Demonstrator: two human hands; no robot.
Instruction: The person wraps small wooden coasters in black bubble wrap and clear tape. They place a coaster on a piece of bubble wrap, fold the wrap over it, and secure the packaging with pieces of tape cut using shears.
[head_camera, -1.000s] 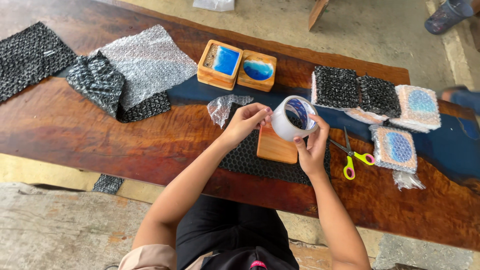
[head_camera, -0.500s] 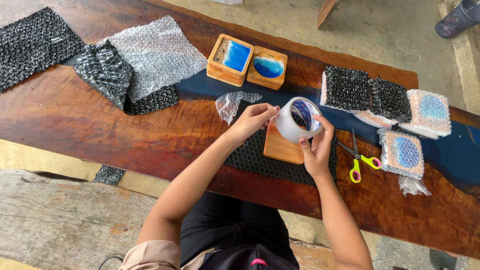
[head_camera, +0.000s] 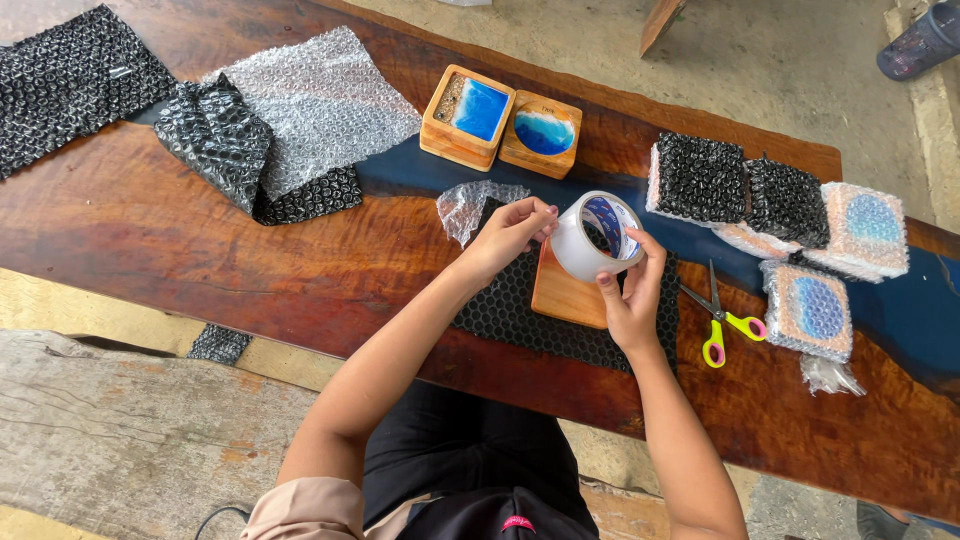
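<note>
Reddish-brown polished wood with a dark blue band forms the long table (head_camera: 150, 250), which runs from the left edge to the lower right of the frame and bears everything else. Sheets of bubble wrap (head_camera: 300, 110), black and clear, are spread flat at the upper left, seemingly kept within reach as stock. A black wrap sheet (head_camera: 510, 310) is laid out at the centre, and a plain wooden block (head_camera: 565, 295) rests on it, apparently positioned so the sheet can be folded round it. Wrapped bundles (head_camera: 760, 195) are grouped at the right of the frame, well apart from the two bare wooden coasters (head_camera: 505, 120) with blue resin faces at the upper middle; wrapped and unwrapped pieces are thus kept separate. A crumpled scrap of clear wrap (head_camera: 465, 205) lies just beside the centre sheet.

A roll of clear packing tape (head_camera: 598, 236) is held above the block at the centre of the frame. The right hand (head_camera: 630, 300) is cupped under and around the roll, fingers curled to steady it. The left hand (head_camera: 510, 232) is brought against the roll's left edge with fingertips pinched narrow on the rim, as if the tape's free end were being picked at. Scissors (head_camera: 722, 322) with yellow and pink handles lie just right of the right hand, blades closed, near for cutting.
</note>
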